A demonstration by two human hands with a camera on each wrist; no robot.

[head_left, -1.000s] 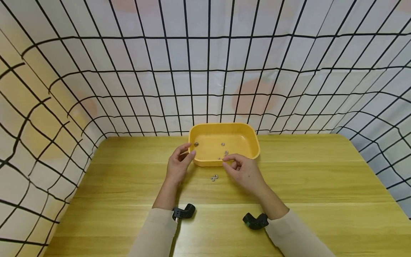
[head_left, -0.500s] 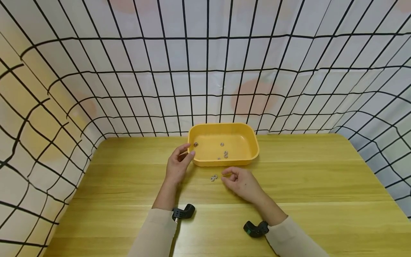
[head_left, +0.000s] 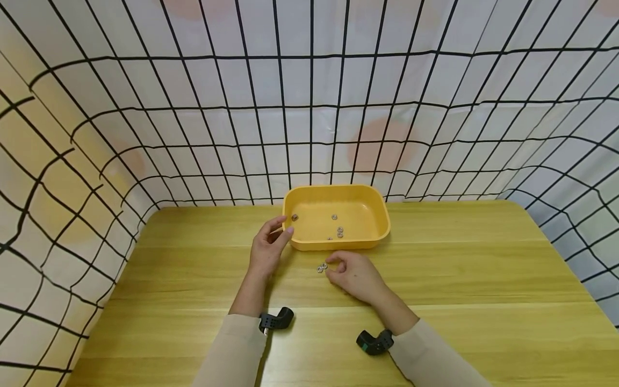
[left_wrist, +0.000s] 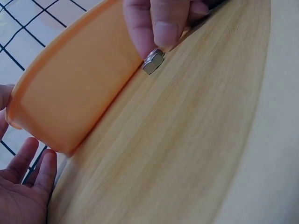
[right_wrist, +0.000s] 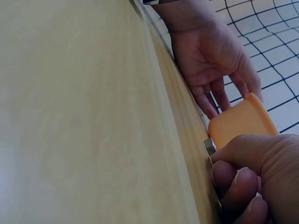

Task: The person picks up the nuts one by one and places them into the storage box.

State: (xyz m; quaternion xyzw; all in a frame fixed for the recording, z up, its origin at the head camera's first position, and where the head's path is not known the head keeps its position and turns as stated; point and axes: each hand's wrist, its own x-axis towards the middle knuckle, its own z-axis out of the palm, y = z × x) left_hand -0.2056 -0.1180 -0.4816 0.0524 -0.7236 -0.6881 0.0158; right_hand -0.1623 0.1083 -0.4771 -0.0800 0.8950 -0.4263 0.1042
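Two small metal nuts [head_left: 320, 269] lie side by side on the wooden table in front of a yellow plastic basin [head_left: 302, 245]. My right hand [head_left: 358, 277] is just right of them, its thumb and index finger apart at the nearer nut. From the left wrist view, those fingertips [left_wrist: 166, 33] are right at the nuts [left_wrist: 152, 64]; whether they touch is unclear. Several more nuts [head_left: 340, 232] lie inside the basin. My left hand [head_left: 267, 248] holds the basin's left end, thumb and index finger at the rim, other fingers low along its outer wall [left_wrist: 70, 88].
A white backdrop with a black grid [head_left: 333, 123] rises behind the table and along both sides. The basin stands near the table's back edge. Wood tabletop [head_left: 474, 279] extends left and right of the hands. Each wrist wears a black camera [head_left: 374, 342].
My right hand has come down from the basin's front rim to the table, then moved left to the two nuts. The left hand stays at the basin.
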